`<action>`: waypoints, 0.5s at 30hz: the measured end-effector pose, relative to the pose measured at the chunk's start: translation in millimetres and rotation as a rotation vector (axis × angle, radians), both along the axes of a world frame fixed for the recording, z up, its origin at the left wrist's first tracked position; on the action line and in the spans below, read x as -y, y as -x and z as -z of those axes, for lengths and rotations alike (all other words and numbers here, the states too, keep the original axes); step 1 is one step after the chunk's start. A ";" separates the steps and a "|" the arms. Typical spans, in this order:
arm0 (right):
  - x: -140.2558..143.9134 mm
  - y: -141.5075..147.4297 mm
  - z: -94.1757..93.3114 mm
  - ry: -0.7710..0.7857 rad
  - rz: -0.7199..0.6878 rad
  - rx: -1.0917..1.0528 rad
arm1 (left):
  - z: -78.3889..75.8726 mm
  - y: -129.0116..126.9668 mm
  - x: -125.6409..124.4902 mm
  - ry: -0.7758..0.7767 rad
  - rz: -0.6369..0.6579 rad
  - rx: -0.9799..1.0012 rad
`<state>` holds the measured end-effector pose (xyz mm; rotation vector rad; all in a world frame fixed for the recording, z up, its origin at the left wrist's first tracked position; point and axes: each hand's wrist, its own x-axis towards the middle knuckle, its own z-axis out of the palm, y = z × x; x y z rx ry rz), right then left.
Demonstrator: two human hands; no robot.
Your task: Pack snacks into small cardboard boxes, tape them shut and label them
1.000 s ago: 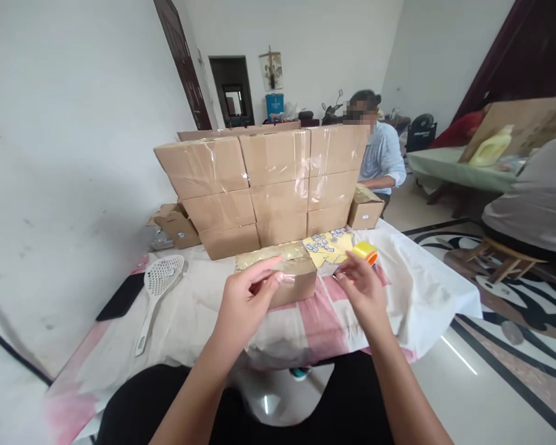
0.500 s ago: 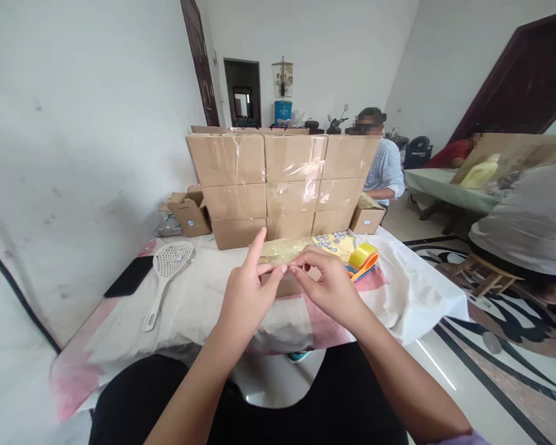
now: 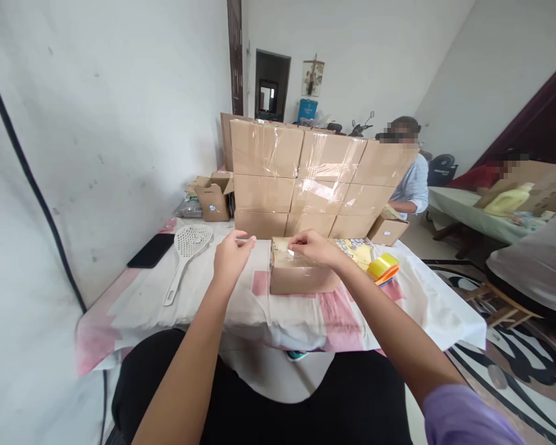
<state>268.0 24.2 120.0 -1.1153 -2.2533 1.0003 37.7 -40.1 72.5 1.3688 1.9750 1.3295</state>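
- Fingers of my right hand point(image 3: 315, 247) pinch together on the top near edge of the small brown cardboard box wrapped in clear tape point(image 3: 301, 276).
- Box sits mid-bench on the pink-and-white cloth point(image 3: 213, 303), long axis left to right.
- My left hand point(image 3: 231, 254) hovers just left of it, fingers loosely curled on something tiny I cannot make out.
- Right hand is nearer.

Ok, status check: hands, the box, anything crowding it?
Right hand pressing on small box top. Left hand pinched shut, off the box. Tape roll beside it, stacked cartons behind.
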 end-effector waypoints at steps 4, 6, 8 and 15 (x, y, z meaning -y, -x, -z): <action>-15.6 13.7 10.9 0.025 -0.084 0.024 | 3.2 -11.0 -3.2 0.042 0.024 -0.026; -18.1 16.0 14.5 0.002 -0.051 0.028 | 3.8 -16.6 -3.1 0.095 0.031 -0.036; -18.8 16.9 17.6 -0.023 -0.026 0.030 | 6.4 -23.0 -3.6 0.153 0.051 -0.040; -20.6 19.2 25.8 -0.122 -0.004 0.118 | 26.6 -43.0 -14.2 0.230 0.192 0.010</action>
